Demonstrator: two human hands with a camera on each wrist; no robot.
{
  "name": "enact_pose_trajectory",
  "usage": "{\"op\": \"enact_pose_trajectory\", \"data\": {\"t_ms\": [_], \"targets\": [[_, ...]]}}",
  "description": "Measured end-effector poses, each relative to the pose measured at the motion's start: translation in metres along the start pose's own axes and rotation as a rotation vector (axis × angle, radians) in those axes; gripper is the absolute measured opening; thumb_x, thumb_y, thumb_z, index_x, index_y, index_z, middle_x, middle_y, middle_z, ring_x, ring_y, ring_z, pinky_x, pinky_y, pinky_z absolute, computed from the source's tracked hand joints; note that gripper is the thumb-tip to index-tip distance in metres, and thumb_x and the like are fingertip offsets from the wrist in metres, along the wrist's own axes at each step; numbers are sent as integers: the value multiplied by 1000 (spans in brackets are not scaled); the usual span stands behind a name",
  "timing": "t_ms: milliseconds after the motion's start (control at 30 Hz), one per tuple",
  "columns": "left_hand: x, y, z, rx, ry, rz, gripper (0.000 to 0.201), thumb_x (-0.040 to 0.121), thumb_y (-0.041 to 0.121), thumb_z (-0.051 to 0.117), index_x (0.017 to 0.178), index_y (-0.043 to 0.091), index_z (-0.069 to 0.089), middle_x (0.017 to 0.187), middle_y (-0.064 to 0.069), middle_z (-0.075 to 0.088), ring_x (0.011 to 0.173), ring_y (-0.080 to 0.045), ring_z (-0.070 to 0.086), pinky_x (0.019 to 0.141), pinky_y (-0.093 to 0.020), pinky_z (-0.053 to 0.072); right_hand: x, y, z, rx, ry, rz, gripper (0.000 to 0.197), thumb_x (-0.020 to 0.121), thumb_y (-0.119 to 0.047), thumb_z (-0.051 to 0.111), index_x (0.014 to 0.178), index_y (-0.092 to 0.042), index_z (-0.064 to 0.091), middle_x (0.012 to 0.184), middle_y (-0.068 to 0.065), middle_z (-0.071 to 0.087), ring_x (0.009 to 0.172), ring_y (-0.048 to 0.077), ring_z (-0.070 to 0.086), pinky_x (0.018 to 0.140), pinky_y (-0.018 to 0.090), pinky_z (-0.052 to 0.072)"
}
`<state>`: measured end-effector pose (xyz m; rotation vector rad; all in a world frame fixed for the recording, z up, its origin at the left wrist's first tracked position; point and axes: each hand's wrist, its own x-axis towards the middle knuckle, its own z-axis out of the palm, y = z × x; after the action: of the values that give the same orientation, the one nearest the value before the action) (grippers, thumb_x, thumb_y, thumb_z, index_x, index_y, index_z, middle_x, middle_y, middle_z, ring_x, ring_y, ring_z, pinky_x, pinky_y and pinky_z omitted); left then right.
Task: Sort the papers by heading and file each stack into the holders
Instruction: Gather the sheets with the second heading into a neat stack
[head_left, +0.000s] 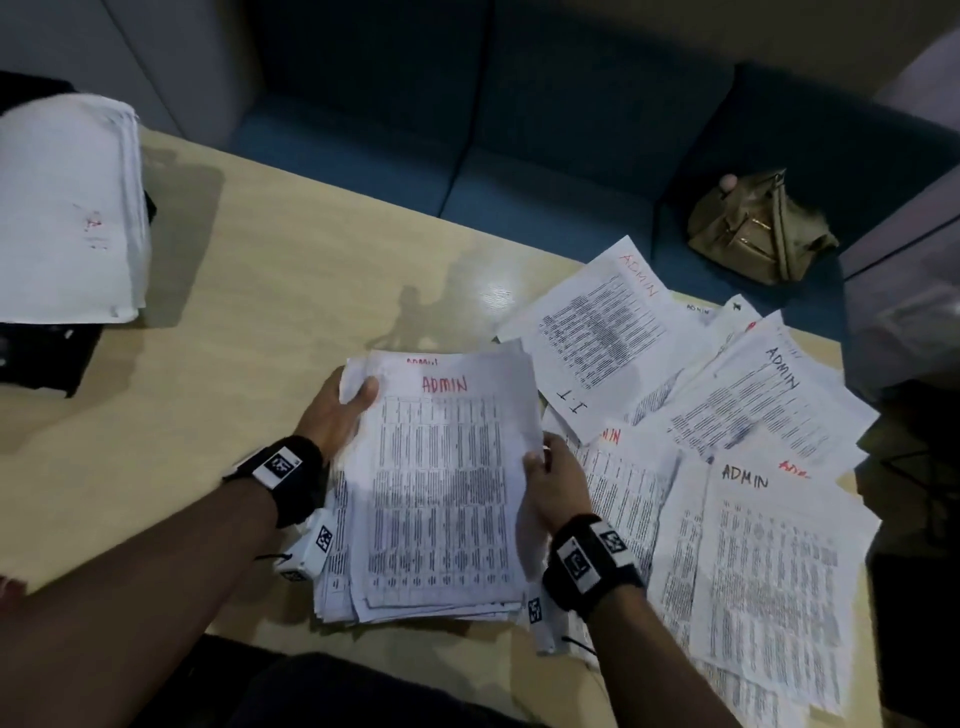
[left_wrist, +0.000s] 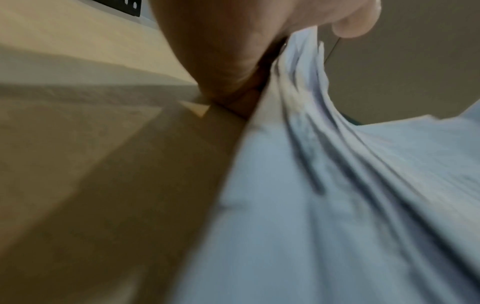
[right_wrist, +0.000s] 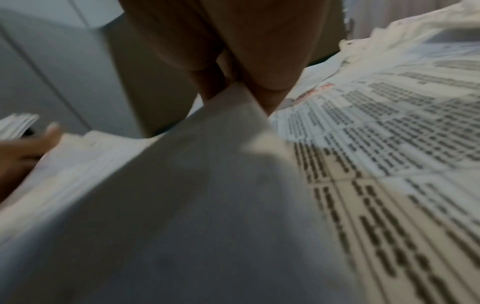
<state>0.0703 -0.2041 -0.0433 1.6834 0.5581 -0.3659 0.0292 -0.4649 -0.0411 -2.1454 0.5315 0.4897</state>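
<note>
Now both hands grip the ADMIN stack at the desk's near edge: left hand fingers curled round its top corner, right hand pinching its side. Sorting seems underway; next, the loose sheets beside it need gathering by heading.
</note>
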Motion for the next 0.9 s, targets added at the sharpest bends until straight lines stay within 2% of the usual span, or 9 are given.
{"op": "enact_pose_trajectory", "data": {"t_ms": [67,133,233,300,400,500,633,767,900], "targets": [[0,-1,0,90,-15,54,77,81,50,68,145,29,33,135,11,48,123,-16,47,98,-35,38,-3,-4,10,-53,-15,2,33,99,-16,42,131,-9,46,113,6,58,92,19,53,76,27,41],[-2,-2,3,179,-25,43,74,88,33,67,149,27,26,146,8,41,132,-19,41,107,-38,34,-4,-4,17,-111,-17,-29,37,96,-19,48,131,-6,45,116,8,53,99,21,53,80,31,45],[-6,-9,5,213,-70,-6,75,88,22,68,150,18,26,143,10,36,133,-18,39,108,-33,31,-2,3,18,-186,31,-67,57,91,-29,57,140,-9,34,131,11,38,124,27,39,104,39,38],[-7,-17,6,229,-130,-35,74,84,19,71,147,17,33,146,6,39,130,-18,43,108,-36,35,0,4,14,-104,73,-62,68,91,-31,58,147,-12,23,142,11,29,135,26,28,113,41,30],[-11,-19,12,216,-186,-30,60,86,1,63,138,23,43,130,1,54,118,-19,49,94,-27,37,6,1,5,-73,81,-129,74,91,-31,59,149,-18,15,146,6,21,137,25,28,114,38,27],[-15,-10,17,202,-268,15,62,87,-6,54,116,49,48,114,16,57,99,-11,57,79,-25,44,18,-11,-2,-247,48,-218,72,92,-32,56,150,-21,15,150,8,16,138,29,28,113,40,29],[-12,-8,21,125,-371,89,83,83,-13,50,129,56,45,125,15,58,79,-24,55,67,-37,45,35,-27,-4,-482,-2,-207,63,92,-36,52,147,-26,23,152,10,14,133,37,31,102,50,41],[-13,-6,26,87,-332,100,74,84,-10,54,126,50,50,123,21,52,100,-16,54,85,-37,45,36,-32,3,-585,-32,-209,48,90,-42,52,131,-18,45,135,11,36,123,35,36,99,46,41],[-11,-11,25,88,-306,105,43,87,-1,62,105,37,64,118,37,54,119,-11,52,99,-33,42,21,-38,-9,-569,-107,-318,44,96,-36,48,133,-11,48,141,9,41,130,29,31,108,41,27]]}}
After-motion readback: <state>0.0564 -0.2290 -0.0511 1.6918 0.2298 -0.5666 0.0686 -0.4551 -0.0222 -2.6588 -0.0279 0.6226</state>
